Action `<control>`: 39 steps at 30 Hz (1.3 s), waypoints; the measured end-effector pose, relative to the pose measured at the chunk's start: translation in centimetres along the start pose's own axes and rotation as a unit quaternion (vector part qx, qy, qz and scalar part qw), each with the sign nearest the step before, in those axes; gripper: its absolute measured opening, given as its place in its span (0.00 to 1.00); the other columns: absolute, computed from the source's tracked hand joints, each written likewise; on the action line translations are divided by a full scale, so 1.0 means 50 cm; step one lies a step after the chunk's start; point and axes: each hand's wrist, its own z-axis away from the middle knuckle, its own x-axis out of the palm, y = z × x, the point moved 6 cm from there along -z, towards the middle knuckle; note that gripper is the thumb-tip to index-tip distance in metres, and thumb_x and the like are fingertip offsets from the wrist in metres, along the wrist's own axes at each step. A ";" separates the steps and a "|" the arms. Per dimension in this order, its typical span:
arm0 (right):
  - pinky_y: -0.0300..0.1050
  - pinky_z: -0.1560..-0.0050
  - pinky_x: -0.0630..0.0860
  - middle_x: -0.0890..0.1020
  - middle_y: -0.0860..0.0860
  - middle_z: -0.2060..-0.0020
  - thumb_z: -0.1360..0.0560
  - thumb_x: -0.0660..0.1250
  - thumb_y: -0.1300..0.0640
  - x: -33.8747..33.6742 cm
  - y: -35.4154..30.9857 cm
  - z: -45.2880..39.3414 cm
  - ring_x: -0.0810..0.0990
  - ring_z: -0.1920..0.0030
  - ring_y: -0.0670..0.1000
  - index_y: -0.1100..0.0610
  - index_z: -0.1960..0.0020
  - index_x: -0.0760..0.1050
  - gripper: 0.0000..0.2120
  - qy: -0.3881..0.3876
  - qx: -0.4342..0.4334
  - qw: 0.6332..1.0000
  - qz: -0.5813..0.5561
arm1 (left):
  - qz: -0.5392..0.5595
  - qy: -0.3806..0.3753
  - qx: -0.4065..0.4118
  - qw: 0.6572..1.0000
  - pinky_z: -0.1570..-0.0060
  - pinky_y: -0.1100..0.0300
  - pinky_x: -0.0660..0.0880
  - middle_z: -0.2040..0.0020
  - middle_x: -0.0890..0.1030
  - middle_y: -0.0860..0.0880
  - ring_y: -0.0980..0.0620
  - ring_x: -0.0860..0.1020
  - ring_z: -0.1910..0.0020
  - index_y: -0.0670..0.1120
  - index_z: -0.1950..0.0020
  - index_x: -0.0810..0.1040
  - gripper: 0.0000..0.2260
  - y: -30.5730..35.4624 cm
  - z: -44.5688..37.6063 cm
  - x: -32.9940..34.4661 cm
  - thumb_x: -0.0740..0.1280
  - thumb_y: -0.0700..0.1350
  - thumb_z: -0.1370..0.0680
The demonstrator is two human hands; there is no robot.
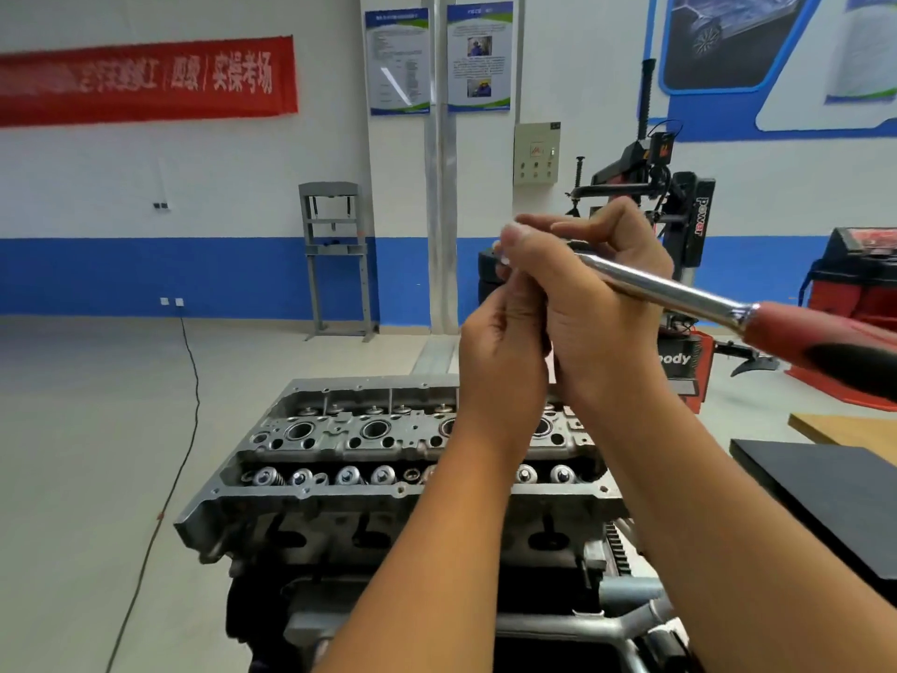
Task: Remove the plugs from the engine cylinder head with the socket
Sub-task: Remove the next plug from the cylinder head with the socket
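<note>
An aluminium cylinder head (pixel 340 444) sits on an engine stand below my hands, with round plug wells along its middle and valve springs in rows. Both hands are raised above its right end. My right hand (pixel 606 303) grips the head end of a ratchet wrench (pixel 679 291), whose chrome shaft and red-and-black handle point to the right. My left hand (pixel 505 342) is curled around something under the wrench head. What it holds is hidden by the fingers.
A black mat (pixel 825 497) lies on a bench at the right, by a wooden board (pixel 844 429). A tyre changer (pixel 679 225) stands behind my hands, with a grey press frame (pixel 335 255) at the wall. A cable (pixel 189 381) runs across the floor on the left.
</note>
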 end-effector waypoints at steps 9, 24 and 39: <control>0.52 0.53 0.82 0.86 0.57 0.52 0.19 0.65 0.56 0.026 0.061 -0.019 0.84 0.63 0.58 0.59 0.51 0.77 0.07 -0.054 0.257 0.950 -0.171 | -0.007 0.000 -0.010 1.000 0.64 0.68 0.76 0.67 0.82 0.58 0.61 0.80 0.66 0.47 0.50 0.78 0.18 -0.003 -0.009 -0.012 0.54 0.53 0.13; 0.47 0.55 0.81 0.82 0.47 0.61 0.30 0.82 0.54 0.003 -0.035 -0.024 0.83 0.58 0.48 0.52 0.54 0.75 0.16 -0.097 -0.119 0.943 0.296 | -0.042 0.036 0.024 0.998 0.65 0.56 0.65 0.69 0.71 0.55 0.54 0.66 0.68 0.50 0.62 0.76 0.19 -0.006 -0.001 -0.003 0.56 0.52 0.13; 0.55 0.68 0.84 0.80 0.55 0.70 0.33 0.79 0.61 -0.087 -0.113 -0.148 0.84 0.70 0.62 0.56 0.57 0.69 0.18 0.073 0.079 0.986 0.129 | 0.006 0.032 -0.040 0.999 0.71 0.64 0.64 0.70 0.70 0.56 0.59 0.65 0.72 0.47 0.55 0.75 0.21 -0.010 -0.002 -0.060 0.57 0.64 0.19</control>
